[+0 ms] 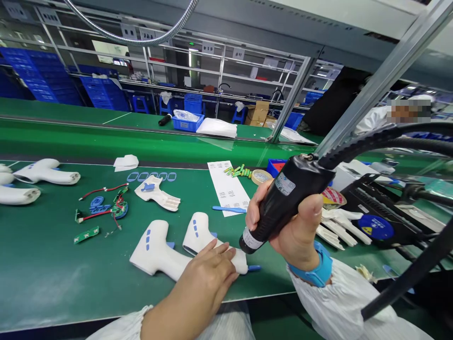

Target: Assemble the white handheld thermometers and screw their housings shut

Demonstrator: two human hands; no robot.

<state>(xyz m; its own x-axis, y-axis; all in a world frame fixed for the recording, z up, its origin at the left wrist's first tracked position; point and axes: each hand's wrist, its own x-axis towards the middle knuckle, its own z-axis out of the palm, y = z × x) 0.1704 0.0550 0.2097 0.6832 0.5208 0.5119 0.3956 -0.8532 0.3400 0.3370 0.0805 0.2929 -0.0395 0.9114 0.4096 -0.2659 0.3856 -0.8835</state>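
Observation:
My right hand (pixel 286 226) is wrapped round a black electric screwdriver (pixel 283 198), tilted with its tip down over the handle of a white thermometer-gun shell (pixel 201 233). My left hand (pixel 207 274) lies on that shell's handle, fingers together and pressing it to the green mat. A second white shell (pixel 154 250) lies just left of it. A blue band sits on my right wrist.
Green circuit boards with red wires (pixel 106 212), a half shell (pixel 159 193), more white guns (pixel 46 172) at far left, a paper strip (pixel 228 189), a blue tool (pixel 228 208), batteries (pixel 239 171), tape roll (pixel 261 176), a black fixture (pixel 382 212) at right. A co-worker sits far right.

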